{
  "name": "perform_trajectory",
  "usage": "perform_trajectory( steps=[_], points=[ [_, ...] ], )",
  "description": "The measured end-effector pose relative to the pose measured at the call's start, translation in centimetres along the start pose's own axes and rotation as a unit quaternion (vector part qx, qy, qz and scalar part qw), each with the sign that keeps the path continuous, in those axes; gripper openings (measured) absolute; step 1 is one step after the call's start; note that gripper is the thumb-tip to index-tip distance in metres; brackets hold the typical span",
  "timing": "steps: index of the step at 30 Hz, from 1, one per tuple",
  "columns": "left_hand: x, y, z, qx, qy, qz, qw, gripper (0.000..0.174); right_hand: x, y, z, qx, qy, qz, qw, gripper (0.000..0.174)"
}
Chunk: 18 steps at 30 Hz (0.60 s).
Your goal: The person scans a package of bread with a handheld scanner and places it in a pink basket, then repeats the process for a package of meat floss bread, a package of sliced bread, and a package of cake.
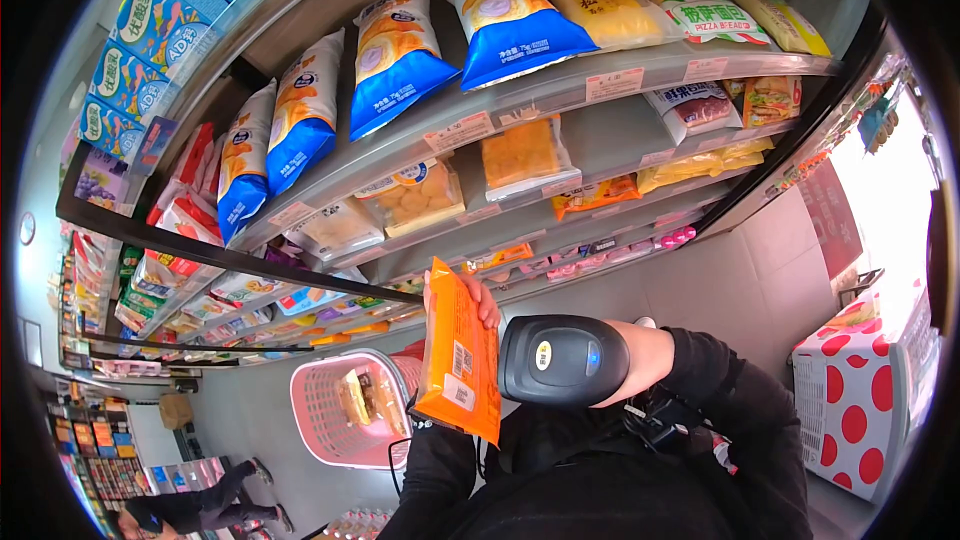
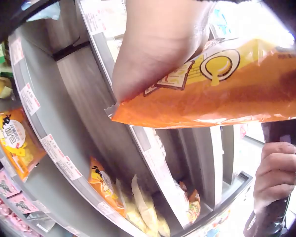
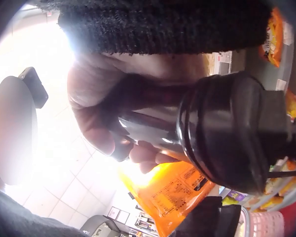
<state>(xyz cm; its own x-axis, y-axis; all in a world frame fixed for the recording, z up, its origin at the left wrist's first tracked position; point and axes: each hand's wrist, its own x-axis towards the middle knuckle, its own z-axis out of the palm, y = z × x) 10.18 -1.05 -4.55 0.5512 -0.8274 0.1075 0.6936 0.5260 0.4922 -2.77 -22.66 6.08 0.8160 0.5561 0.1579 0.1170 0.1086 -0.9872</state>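
Observation:
My left hand (image 1: 482,302) grips an orange snack bag (image 1: 455,365) near its far end, with fingertips showing over the edge. The bag's printed back carries a square code and a white barcode label. In the left wrist view, the bag (image 2: 202,108) stretches out from under the hand (image 2: 160,44). A black handheld barcode scanner (image 1: 548,360) is just right of the bag, a small blue light on its top. My right hand (image 3: 96,94) wraps round the scanner's handle; the head view mostly hides those fingers behind the scanner's body.
Shelves of packaged bread (image 1: 525,30) curve across the front. A pink basket (image 1: 312,410) with packages inside is on the floor, left of the bag. At right is a white box with red dots (image 1: 815,405). Another person (image 1: 205,502) is at lower left.

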Motion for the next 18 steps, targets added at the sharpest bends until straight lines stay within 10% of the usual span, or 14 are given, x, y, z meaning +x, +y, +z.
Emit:
perform_trajectory(
  steps=[9,16,18],
  points=[
    [-0.2,-0.3,-1.4,0.070,-0.052,0.022,0.996,0.057,0.1,-0.1,-0.7,-0.006,-0.009,0.030,0.999,0.050],
    [-1.8,-1.4,0.2,0.012,0.177,-0.039,0.983,0.056,-2.0,2.3,-1.2,0.165,0.022,0.168,0.972,0.055],
    [-1.1,-2.0,2.8,0.100,0.406,-0.046,0.907,0.051,-3.0,4.0,-1.2,0.073,0.054,0.111,0.990,0.057]
  ],
)
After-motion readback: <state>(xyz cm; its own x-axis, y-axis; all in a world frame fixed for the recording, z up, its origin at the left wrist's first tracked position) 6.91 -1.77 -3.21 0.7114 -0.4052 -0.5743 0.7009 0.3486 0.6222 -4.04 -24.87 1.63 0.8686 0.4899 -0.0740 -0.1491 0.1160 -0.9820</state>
